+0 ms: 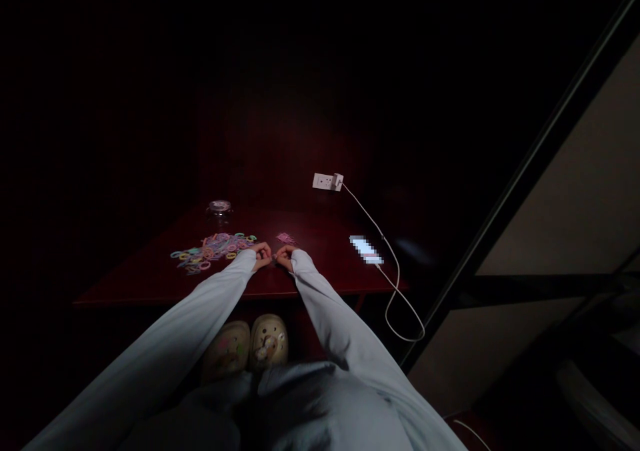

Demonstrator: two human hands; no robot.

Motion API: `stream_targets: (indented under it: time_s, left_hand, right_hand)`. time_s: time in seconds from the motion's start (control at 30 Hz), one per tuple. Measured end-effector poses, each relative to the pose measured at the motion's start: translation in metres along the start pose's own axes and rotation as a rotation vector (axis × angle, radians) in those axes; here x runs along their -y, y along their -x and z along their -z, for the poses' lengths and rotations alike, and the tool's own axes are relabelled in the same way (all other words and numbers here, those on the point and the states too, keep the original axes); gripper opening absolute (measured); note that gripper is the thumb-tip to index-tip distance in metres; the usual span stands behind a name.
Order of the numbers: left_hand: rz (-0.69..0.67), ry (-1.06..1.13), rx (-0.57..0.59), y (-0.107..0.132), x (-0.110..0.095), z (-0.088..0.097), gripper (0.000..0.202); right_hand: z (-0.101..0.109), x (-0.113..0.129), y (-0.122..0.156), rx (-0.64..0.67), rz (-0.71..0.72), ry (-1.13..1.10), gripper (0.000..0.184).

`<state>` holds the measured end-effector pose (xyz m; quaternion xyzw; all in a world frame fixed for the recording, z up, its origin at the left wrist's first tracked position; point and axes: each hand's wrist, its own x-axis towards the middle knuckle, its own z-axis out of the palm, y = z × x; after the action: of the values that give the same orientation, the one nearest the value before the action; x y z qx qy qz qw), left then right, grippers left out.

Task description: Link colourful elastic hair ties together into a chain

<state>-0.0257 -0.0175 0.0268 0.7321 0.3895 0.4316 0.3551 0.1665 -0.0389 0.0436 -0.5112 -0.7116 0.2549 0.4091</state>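
My left hand (261, 255) and my right hand (285, 256) are close together over the front part of a dark red table (320, 281). Both have their fingers curled into a pinch, and whatever small thing they hold between them is too tiny to name. Just left of my left hand spreads a loose pile of colourful rings and bands (217, 245), which look like hair ties. Beyond my right hand lies a small pink cluster of similar pieces (285, 237).
A clear lidded jar (219, 209) stands at the table's back left. To the right lies a phone (367, 250) with a lit screen; its white cable (399, 264) loops past the table edge up to a wall socket (323, 182). Clogs (269, 342) show below the front edge.
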Motion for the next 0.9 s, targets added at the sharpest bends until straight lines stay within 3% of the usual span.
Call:
stream_targets:
  time_s: [0.2,0.4,0.6,0.83,0.9]
  left_hand:
    - [0.035,-0.036,0.005,-0.004,0.004,0.000,0.021]
    - [0.085,-0.091,-0.054,-0.012,0.005,-0.003,0.019]
    - [0.094,-0.183,-0.171,-0.017,0.009,-0.002,0.022]
    - [0.125,-0.228,-0.283,-0.018,0.011,0.003,0.027]
    - [0.126,-0.214,-0.290,-0.018,0.012,0.003,0.029]
  right_hand:
    - [0.008,0.015,0.011,0.032,-0.089,0.017,0.020]
    - [0.002,0.006,0.004,0.004,-0.045,0.093,0.013]
    - [0.000,-0.004,-0.007,-0.095,0.016,0.235,0.015]
    - [-0.002,-0.012,-0.013,-0.289,-0.042,0.143,0.018]
    - [-0.001,-0.011,-0.010,-0.268,-0.071,0.110,0.019]
